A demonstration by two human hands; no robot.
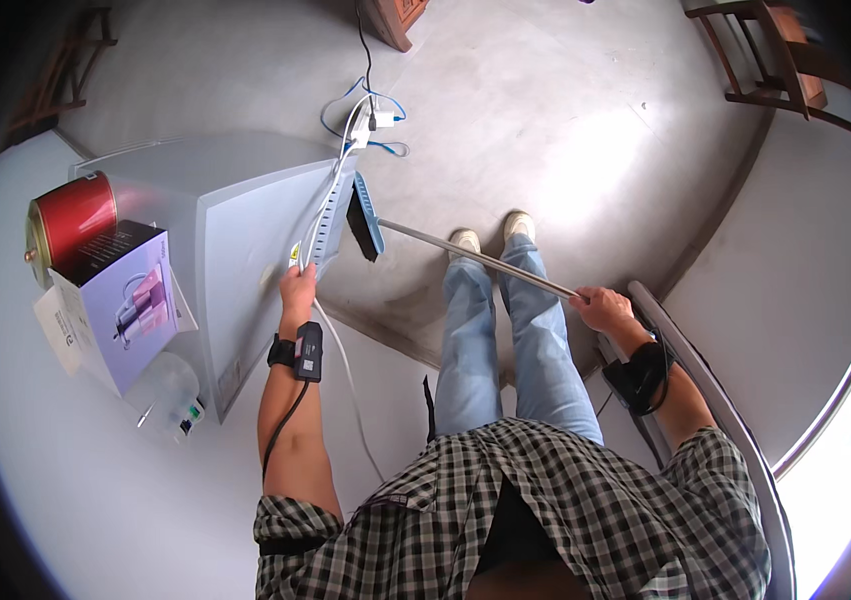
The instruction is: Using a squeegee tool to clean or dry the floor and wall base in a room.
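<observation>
My left hand (298, 294) is closed around white cables (318, 214) beside the slotted side of a large light grey appliance (253, 217). The cables run from a white power strip (360, 136) to my hand, and one white cord hangs below it. My right hand (605, 307) grips the metal handle (481, 259) of a broom near its end. The handle slants across in front of my legs. At its far end, the blue broom head (370, 214) with black bristles stands close to the appliance's lower edge.
A red tin (80, 214), a purple printed box (129, 300) and a clear plastic container (166, 390) sit by the appliance. Blue cord (391, 148) loops around the power strip. Wooden furniture (397, 22) stands ahead, a wooden chair (767, 56) far right. A grey rail (725, 405) runs beside my right arm.
</observation>
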